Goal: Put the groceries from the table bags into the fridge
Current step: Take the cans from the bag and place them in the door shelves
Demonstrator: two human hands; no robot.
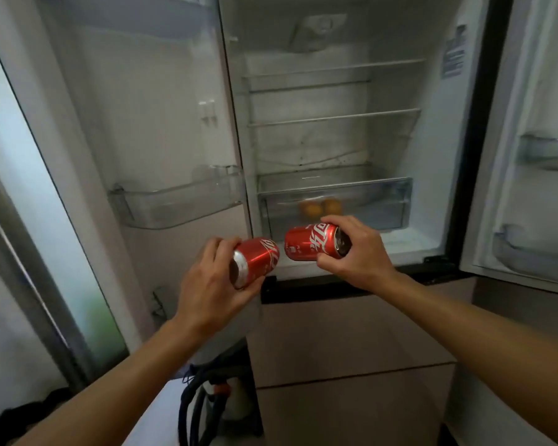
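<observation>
Head view showed the fridge (pixel 335 146) with both doors open. The left grip (pixel 213 284) was curled round one red cola can (pixel 261 257) and the right grip (pixel 358 252) round a second can (pixel 306 247). Both cans lay sideways, their far ends close together, just outside the cabinet and below the clear drawer (pixel 384 201), which held two orange fruits (pixel 316 207). Carrying one can per grip probably saved a trip. Each would need turning upright for a shelf or the door bin (pixel 174 206).
</observation>
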